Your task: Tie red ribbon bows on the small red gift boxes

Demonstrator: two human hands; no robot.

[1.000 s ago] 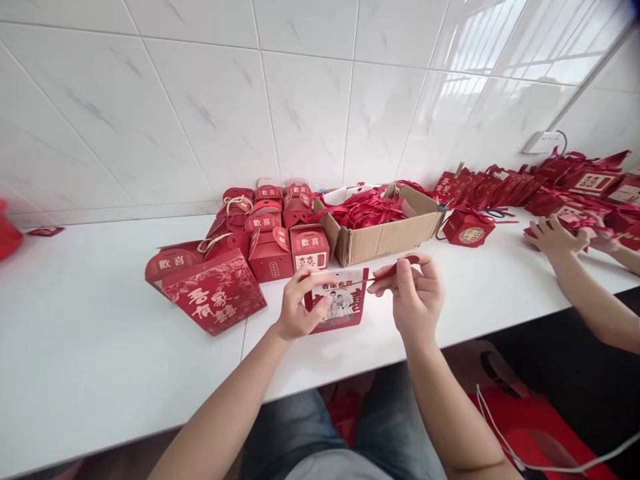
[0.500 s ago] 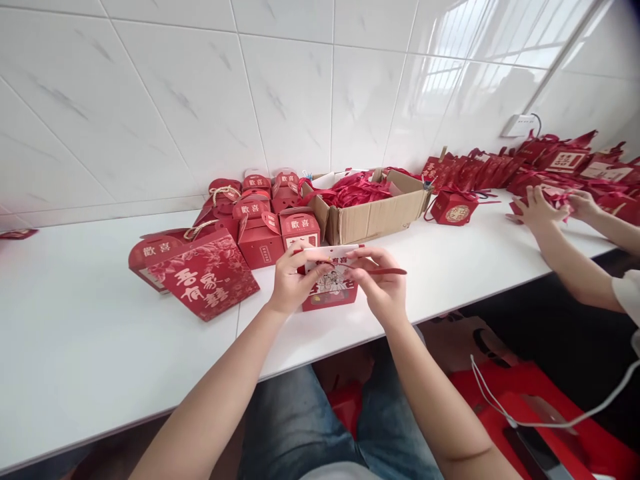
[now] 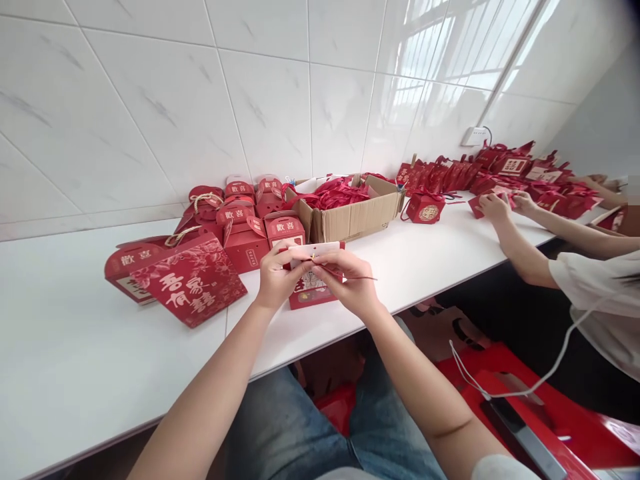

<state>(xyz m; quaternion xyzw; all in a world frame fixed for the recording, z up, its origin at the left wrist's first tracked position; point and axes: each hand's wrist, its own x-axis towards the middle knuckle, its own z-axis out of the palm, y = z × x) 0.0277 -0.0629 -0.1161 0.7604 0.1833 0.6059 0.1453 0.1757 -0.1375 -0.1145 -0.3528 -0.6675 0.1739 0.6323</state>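
A small red gift box [image 3: 314, 299] with a white printed upper part stands upright near the table's front edge, its upper face partly covered by my fingers. My left hand [image 3: 281, 277] is closed at the box's upper left, thumb and finger pinching a thin dark-red ribbon at the top middle. From the other side my right hand [image 3: 351, 283] pinches the same ribbon [image 3: 369, 278], whose loose end sticks out to the right. A tiny yellow bit shows between the fingertips. Just behind the hands sit several red boxes [image 3: 245, 243].
A cardboard box [image 3: 350, 223] full of red ribbons stands behind my hands. On the left leans a large red bag [image 3: 193, 283]. A red box [image 3: 425, 208] sits to the right, near a co-worker's hands [image 3: 496, 207] and many red boxes. A power bank [image 3: 523, 437] with a cable lies below.
The view has swung a little to the right. My right hand has come closer to my left, and the ribbon's free end now looks thinner and points slightly down.
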